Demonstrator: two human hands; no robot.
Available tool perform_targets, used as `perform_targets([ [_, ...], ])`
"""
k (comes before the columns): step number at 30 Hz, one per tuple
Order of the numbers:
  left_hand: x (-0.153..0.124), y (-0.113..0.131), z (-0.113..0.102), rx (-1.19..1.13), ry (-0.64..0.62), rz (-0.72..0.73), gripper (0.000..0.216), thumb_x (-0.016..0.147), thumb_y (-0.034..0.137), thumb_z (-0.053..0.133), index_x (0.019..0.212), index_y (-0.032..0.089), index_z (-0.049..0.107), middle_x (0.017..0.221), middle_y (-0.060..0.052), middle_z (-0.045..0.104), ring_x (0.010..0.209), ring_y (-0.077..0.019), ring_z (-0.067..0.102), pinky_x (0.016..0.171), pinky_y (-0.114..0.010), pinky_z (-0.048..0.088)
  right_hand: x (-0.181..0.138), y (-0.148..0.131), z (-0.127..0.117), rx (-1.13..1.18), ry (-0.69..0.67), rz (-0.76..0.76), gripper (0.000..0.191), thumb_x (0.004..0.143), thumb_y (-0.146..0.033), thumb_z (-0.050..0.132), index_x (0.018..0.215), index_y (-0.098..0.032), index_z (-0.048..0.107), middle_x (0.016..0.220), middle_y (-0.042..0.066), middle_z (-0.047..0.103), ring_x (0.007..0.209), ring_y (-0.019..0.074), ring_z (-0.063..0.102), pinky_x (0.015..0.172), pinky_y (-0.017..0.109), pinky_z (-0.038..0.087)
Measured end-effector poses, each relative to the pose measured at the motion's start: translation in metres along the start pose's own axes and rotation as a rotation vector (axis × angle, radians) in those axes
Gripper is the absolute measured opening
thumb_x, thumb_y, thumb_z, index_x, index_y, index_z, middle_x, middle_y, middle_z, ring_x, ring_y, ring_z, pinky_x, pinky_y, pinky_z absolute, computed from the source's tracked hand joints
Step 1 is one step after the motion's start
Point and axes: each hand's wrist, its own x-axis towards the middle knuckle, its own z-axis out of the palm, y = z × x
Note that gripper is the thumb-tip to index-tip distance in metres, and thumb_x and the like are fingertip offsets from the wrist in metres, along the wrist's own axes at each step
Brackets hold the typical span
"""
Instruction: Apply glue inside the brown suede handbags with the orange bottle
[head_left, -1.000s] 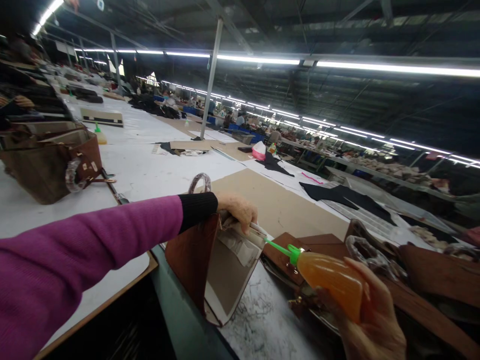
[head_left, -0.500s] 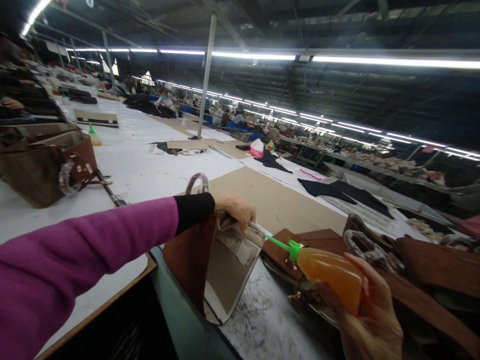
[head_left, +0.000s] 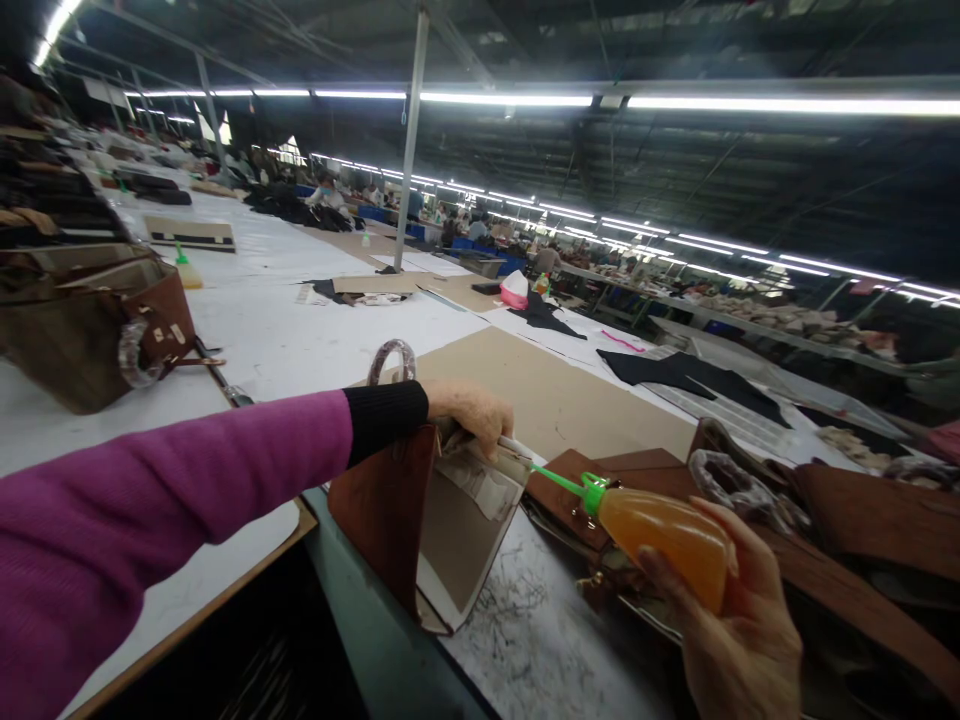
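Note:
A brown handbag (head_left: 382,520) lies tipped over at the table edge, its pale lining facing me. My left hand (head_left: 472,412) grips the upper edge of the bag's opening, fingers curled over it; what the fingertips press is partly hidden. In my right hand (head_left: 739,600) is a squeeze bottle (head_left: 660,530) of amber liquid, perhaps glue, with a green cap and a long thin green nozzle. The nozzle tip reaches the bag's upper edge, just right of my left fingers. A ring-shaped handle (head_left: 392,360) in clear wrap stands up behind my wrist.
More brown bags (head_left: 870,540) lie close on the right, under and beyond my right hand. Another handbag (head_left: 97,325) stands at the left. Tan board (head_left: 555,390) and black fabric pieces (head_left: 675,375) lie farther back. A metal post (head_left: 411,150) rises from the table.
Both hands stay nearly in place. The bottle has shifted very slightly, its nozzle still at the bag's edge. The view has tilted a little.

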Motion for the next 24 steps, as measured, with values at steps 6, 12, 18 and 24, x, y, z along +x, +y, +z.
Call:
perform_targets([
  [6, 0.003, -0.002, 0.002, 0.025, 0.025, 0.044, 0.032, 0.068, 0.020, 0.061, 0.096, 0.009, 0.069, 0.074, -0.005, 0.065, 0.062, -0.0132, 0.051, 0.052, -0.025, 0.036, -0.008, -0.003, 0.006, 0.041, -0.009, 0.063, 0.064, 0.067, -0.045, 0.081, 0.121, -0.025, 0.053, 0.111, 0.005, 0.060, 0.090, 0.0256, 0.061, 0.066, 0.024, 0.054],
  [12, -0.001, -0.002, 0.003, -0.002, 0.038, 0.046, 0.032, 0.065, 0.020, 0.059, 0.093, 0.010, 0.070, 0.072, -0.004, 0.065, 0.061, -0.0138, 0.051, 0.052, -0.025, 0.036, -0.002, 0.015, -0.006, 0.018, -0.036, 0.088, 0.067, 0.060, -0.044, 0.085, 0.117, -0.023, 0.057, 0.105, 0.005, 0.064, 0.085, 0.0274, 0.063, 0.061, 0.024, 0.056],
  [18, -0.008, 0.005, 0.001, 0.010, 0.016, 0.027, 0.036, 0.067, 0.022, 0.057, 0.098, 0.010, 0.070, 0.075, -0.005, 0.067, 0.062, -0.0141, 0.052, 0.054, -0.025, 0.038, 0.004, 0.016, -0.007, 0.009, -0.082, 0.081, 0.064, 0.063, -0.043, 0.084, 0.117, -0.023, 0.056, 0.104, 0.005, 0.064, 0.088, 0.0272, 0.063, 0.068, 0.024, 0.055],
  [24, -0.006, 0.006, 0.001, 0.033, 0.024, 0.029, 0.037, 0.068, 0.021, 0.059, 0.101, 0.008, 0.068, 0.081, -0.007, 0.067, 0.065, -0.0143, 0.053, 0.055, -0.025, 0.038, 0.000, 0.017, -0.008, 0.023, -0.086, 0.112, 0.066, 0.062, -0.042, 0.085, 0.118, -0.022, 0.056, 0.103, 0.005, 0.065, 0.087, 0.0269, 0.063, 0.063, 0.022, 0.056],
])
